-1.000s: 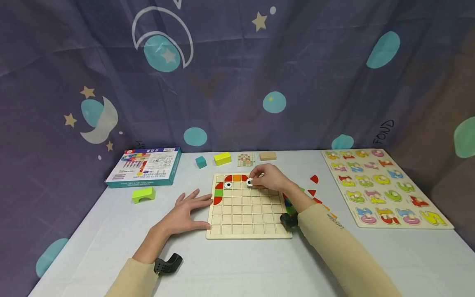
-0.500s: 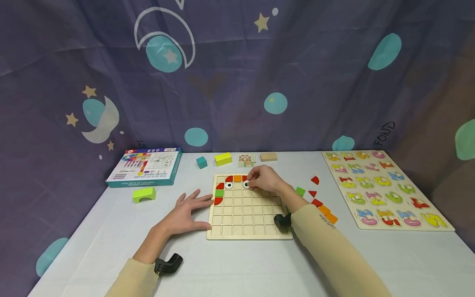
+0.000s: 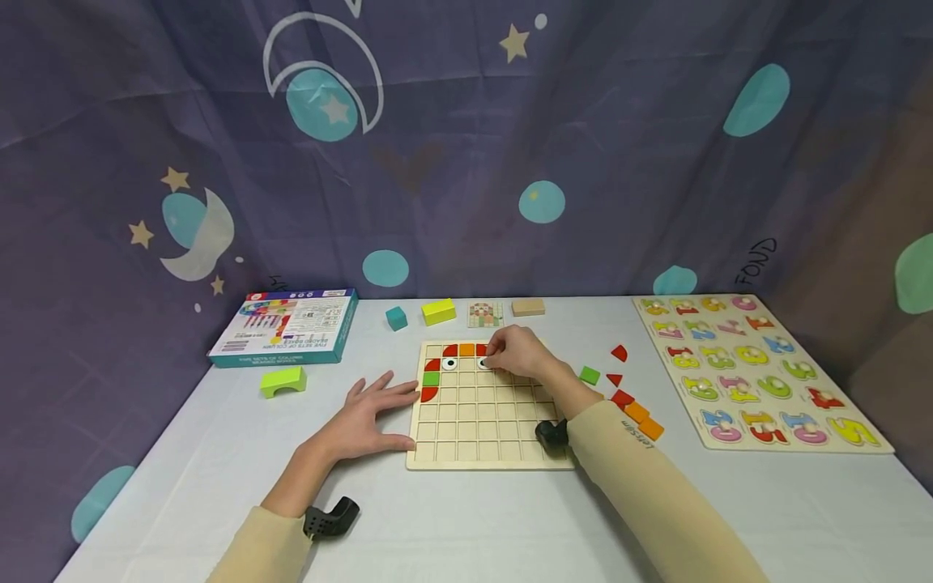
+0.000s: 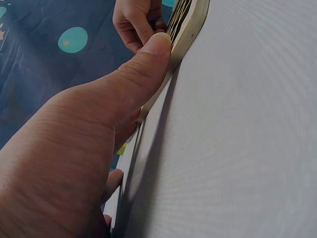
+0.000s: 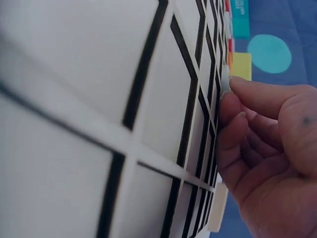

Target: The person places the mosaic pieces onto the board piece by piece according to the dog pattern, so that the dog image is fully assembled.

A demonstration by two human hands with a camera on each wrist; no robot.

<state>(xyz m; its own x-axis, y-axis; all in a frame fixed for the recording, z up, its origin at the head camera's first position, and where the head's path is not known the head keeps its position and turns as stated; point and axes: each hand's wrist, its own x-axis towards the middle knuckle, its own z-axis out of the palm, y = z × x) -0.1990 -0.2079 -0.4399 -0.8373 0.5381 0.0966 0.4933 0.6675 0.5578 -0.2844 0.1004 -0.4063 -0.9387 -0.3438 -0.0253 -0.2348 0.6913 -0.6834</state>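
My right hand [image 3: 521,353] pinches a white eye tile [image 3: 482,363] with a black dot between thumb and fingertips, right at the second row of a wooden grid board [image 3: 488,457]. The right wrist view shows the edge of this pale tile [image 5: 225,79] at the fingertips. A matching eye tile [image 3: 449,363] lies in the same row to the left. Around it sit several red rounded tiles [image 3: 430,394], an orange square [image 3: 466,350] and a green square [image 3: 431,378]. My left hand [image 3: 368,417] is spread flat beside the board, its thumb and fingertips touching the left edge.
Loose red, orange [image 3: 651,428] and green tiles [image 3: 590,375] lie right of the board. Behind it are a pattern card [image 3: 485,314], a yellow block [image 3: 438,312], a teal cube [image 3: 396,318] and a wooden block [image 3: 528,307]. A number puzzle [image 3: 717,380] and a box [image 3: 284,328] flank these.
My right hand has moved slightly left and down with the eye tile, bringing it to a cell below the right red tile. The left hand has stayed at the board's edge.
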